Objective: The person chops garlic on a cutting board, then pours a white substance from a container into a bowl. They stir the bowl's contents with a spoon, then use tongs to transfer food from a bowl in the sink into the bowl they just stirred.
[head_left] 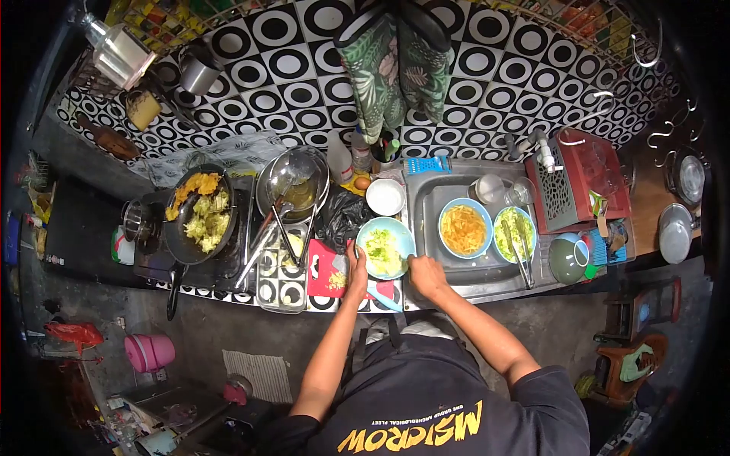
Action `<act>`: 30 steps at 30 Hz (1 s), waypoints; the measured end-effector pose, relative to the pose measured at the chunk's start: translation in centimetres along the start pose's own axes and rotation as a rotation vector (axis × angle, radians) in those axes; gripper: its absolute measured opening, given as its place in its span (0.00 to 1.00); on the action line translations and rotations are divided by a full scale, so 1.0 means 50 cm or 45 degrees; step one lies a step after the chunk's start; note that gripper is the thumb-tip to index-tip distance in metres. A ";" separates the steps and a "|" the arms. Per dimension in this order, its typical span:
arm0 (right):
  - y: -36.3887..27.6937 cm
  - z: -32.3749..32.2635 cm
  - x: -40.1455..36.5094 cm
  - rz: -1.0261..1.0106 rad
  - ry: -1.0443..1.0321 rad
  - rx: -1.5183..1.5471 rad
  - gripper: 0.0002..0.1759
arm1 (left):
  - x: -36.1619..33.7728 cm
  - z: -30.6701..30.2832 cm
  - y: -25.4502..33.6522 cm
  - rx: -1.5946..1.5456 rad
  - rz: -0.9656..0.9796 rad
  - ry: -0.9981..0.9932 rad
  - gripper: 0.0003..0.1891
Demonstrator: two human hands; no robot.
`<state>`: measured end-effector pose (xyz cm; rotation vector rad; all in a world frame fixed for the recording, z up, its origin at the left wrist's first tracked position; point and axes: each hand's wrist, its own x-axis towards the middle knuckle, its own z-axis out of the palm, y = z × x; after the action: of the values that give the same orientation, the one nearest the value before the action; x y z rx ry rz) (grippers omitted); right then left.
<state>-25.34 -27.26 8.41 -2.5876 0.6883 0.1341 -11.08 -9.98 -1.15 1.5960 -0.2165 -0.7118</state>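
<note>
A light blue bowl (385, 247) of chopped pale green vegetable sits at the counter's front, over a red cutting board (323, 267). My left hand (357, 266) is wrapped against the bowl's left rim. On the bowl's right side, my right hand (426, 277) has its fingers curled at the rim; whether it grips the rim or something small there is hidden. Below the bowl, a knife with a light blue blade (385, 297) lies on the board. Just behind stands a white bowl (385, 197), with an egg (362, 183) beside it.
In the sink (427, 228) are a bowl of orange shreds (464, 229) and a bowl of green shreds with tongs (515, 235). Left, a frying pan (199, 215) holds fritters on the stove, next to a steel bowl (293, 183) and a glass tray (282, 289).
</note>
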 end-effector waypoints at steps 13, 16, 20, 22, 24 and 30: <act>-0.013 -0.001 0.001 -0.209 0.064 -0.001 0.07 | -0.001 0.001 -0.024 0.175 -0.010 0.103 0.42; -0.006 -0.013 0.004 -0.106 0.193 0.024 0.06 | -0.002 0.001 -0.028 0.205 -0.014 0.127 0.43; -0.002 0.041 -0.017 -0.053 0.060 0.042 0.05 | 0.000 0.000 -0.035 0.243 -0.018 0.159 0.43; -0.013 0.025 -0.023 -0.129 0.056 0.056 0.06 | 0.001 -0.001 -0.039 0.261 -0.023 0.176 0.43; -0.016 -0.010 -0.022 -0.176 0.062 0.067 0.07 | 0.003 -0.002 -0.042 0.277 -0.024 0.192 0.43; 0.008 0.027 -0.039 -0.279 -0.043 -0.089 0.11 | 0.006 -0.006 -0.046 0.312 -0.030 0.237 0.43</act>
<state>-27.21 -26.05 7.44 -2.7000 0.3901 0.1338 -11.30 -9.51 -3.44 1.8901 -0.1524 -0.5659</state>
